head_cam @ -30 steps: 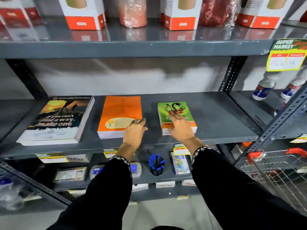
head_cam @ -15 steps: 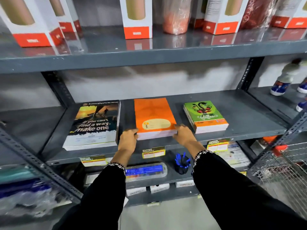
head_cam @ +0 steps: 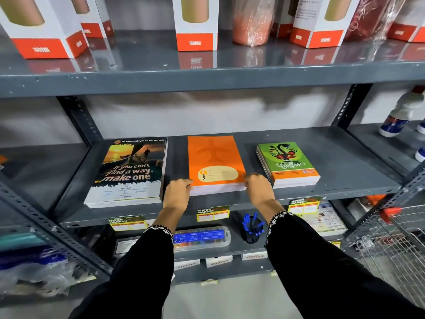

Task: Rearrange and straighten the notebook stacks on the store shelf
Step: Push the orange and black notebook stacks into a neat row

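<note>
Three notebook stacks lie side by side on the grey middle shelf (head_cam: 345, 171). On the left is a stack with a dark sunset cover (head_cam: 128, 171), in the middle an orange stack (head_cam: 213, 157), and on the right a smaller green stack (head_cam: 287, 162). My left hand (head_cam: 178, 192) grips the orange stack's near left corner. My right hand (head_cam: 258, 188) grips its near right corner, just beside the green stack. Both sets of fingertips curl over the stack's edges.
White and orange 1000ML boxes (head_cam: 195, 21) and wrapped bottles line the shelf above. Below sit a blue pen cup (head_cam: 251, 229), a flat crayon case (head_cam: 200, 237) and price tags. A wire cart (head_cam: 395, 245) stands at lower right. White bottles (head_cam: 400, 113) occupy the right bay.
My right hand left the green stack and both hands moved to the orange stack's near corners. The view shifted left, and the orange stack now sits squarer on the shelf.
</note>
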`<action>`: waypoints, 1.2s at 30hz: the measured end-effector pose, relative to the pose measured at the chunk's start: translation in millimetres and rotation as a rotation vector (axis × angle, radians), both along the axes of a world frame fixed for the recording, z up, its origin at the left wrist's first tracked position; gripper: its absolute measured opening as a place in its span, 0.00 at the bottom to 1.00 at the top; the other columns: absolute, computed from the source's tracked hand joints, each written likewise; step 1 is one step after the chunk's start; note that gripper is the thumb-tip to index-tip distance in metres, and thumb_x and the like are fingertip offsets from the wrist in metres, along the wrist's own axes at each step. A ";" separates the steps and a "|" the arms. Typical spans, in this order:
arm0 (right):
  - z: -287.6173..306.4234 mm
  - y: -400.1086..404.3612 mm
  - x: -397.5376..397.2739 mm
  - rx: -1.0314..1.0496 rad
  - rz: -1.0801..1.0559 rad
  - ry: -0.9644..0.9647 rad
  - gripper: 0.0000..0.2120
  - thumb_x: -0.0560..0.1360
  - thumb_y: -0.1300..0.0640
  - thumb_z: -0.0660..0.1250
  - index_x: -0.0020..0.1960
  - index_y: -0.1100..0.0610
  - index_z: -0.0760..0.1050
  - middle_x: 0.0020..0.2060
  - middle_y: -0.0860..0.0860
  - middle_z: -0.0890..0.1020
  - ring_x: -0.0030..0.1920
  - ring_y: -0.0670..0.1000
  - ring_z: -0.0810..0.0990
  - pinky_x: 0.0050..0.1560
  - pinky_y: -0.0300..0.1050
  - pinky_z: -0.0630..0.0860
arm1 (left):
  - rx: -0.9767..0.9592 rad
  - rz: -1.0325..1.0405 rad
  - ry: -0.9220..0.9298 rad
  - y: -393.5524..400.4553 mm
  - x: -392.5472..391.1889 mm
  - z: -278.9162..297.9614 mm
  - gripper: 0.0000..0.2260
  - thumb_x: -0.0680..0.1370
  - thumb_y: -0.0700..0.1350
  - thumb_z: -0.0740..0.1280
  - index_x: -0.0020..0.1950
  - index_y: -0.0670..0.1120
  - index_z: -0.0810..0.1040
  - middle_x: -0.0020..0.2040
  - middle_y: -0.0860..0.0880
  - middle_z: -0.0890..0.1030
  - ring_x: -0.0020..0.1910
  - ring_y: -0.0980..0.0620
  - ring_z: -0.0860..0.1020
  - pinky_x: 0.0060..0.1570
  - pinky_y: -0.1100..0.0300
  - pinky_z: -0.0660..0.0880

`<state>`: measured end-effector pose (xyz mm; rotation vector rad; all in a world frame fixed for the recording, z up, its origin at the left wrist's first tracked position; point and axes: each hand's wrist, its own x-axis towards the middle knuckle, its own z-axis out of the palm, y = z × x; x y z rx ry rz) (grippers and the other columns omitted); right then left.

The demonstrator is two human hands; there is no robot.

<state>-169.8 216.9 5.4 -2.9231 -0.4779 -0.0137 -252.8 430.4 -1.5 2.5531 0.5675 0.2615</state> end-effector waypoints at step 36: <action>-3.0 16.8 -19.4 -0.018 0.038 -0.136 0.26 0.74 0.65 0.59 0.71 0.62 0.59 0.67 0.58 0.72 0.66 0.58 0.73 0.59 0.52 0.75 | 0.321 -0.127 0.014 11.3 -17.5 5.3 0.13 0.79 0.48 0.61 0.63 0.47 0.73 0.51 0.39 0.84 0.49 0.37 0.81 0.47 0.49 0.78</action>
